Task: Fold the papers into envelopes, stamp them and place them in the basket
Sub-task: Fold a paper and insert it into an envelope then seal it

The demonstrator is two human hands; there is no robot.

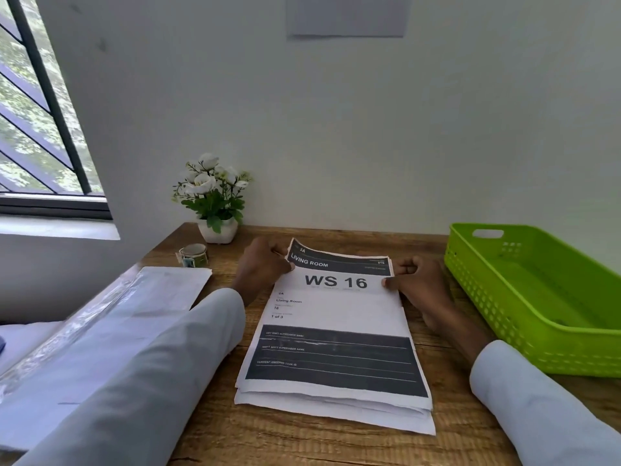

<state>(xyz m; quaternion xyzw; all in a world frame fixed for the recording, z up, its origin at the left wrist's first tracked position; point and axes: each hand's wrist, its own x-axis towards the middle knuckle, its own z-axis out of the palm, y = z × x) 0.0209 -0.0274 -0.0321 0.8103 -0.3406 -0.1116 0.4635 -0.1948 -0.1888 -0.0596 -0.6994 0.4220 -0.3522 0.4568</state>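
my left hand [265, 264] and right hand [418, 284] pinch the far corners of the top sheet [336, 317], printed "ws 16", on its stack.

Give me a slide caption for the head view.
Both hands pinch the top sheet beside a green basket.

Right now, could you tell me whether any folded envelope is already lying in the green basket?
No, the green basket shows only its bare floor, while both hands hold the top sheet of the paper stack.
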